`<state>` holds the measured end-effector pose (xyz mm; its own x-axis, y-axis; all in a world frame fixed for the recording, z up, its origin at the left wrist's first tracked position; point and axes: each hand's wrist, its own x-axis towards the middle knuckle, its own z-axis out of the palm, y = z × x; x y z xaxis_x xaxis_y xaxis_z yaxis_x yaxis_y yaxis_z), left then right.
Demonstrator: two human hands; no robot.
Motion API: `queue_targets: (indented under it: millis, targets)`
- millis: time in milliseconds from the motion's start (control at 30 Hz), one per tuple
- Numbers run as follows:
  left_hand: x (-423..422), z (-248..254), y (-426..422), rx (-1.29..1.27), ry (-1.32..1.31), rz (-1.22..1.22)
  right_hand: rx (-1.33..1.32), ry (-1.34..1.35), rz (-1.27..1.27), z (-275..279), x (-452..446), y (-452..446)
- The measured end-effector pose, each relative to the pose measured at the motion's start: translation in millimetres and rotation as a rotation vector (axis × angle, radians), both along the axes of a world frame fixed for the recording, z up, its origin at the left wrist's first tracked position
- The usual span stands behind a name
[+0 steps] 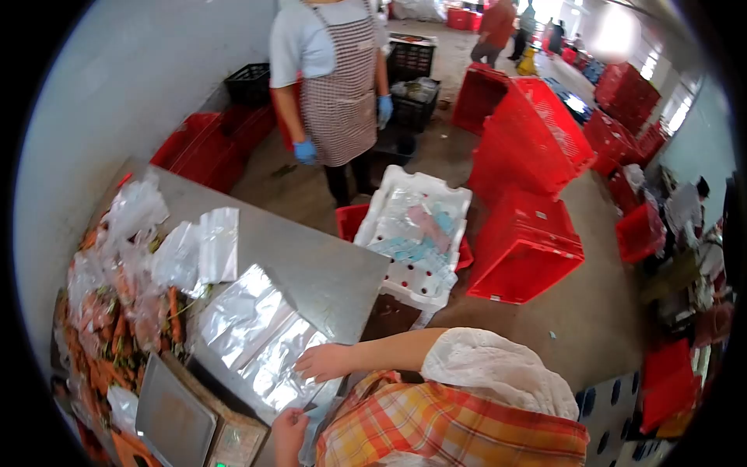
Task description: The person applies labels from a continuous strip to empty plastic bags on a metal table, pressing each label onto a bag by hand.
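My right hand (324,363) lies with its fingers stretched out on a stack of clear plastic bags (253,323) on the metal table. Closer to my body, by the table's edge, my left hand (289,430) is curled closed. A pale blue-grey piece of material (317,424) is beside its fingers; what they hold I cannot make out. A weighing scale (177,416) with a flat metal pan stands left of that hand. Beyond the scale is a heap of carrots (117,335), partly under crumpled clear bags (128,272). More flat clear bags (219,245) lie beside the heap.
Across the metal table (319,265) stands a person in a striped apron (338,93) and blue gloves. A white foam crate (420,284) holds blue and pink scraps. Red plastic crates (525,245) are stacked on the right, with a wall (85,117) at left.
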<state>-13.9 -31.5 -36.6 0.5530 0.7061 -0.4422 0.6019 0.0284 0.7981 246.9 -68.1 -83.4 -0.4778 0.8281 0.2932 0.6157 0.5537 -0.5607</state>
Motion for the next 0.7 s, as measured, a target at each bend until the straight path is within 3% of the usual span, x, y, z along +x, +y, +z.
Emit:
queue_targets:
  millis: [33, 100, 167, 233, 267, 433, 500, 700]
  targets:
    - [4, 8, -3, 0.011, 0.008, 0.034, -0.011, -0.002, -0.016, 2, 2, 1]
    - [13, 25, -7, 0.417, 0.061, -0.224, -0.017, -0.01, -0.021, -10, -1, 6]
    - [20, 40, -12, 0.435, 0.099, -0.2, -0.03, -0.023, -0.007, -15, -2, 8]
    - [20, 42, -17, 0.514, 0.009, -0.33, -0.04, -0.032, -0.092, -13, -3, 9]
    - [21, 51, -21, 0.429, 0.141, -0.346, 0.043, -0.056, -0.08, -15, -2, 10]
    - [19, 58, -35, 0.34, 0.153, -0.232, 0.101, 0.011, 0.003, 1, 4, 10]
    - [13, 57, -38, 0.458, 0.047, -0.305, 0.121, 0.021, 0.036, 2, 4, 12]
    - [11, 42, -44, 0.51, 0.069, -0.265, 0.072, 0.011, -0.062, 0, -1, 12]
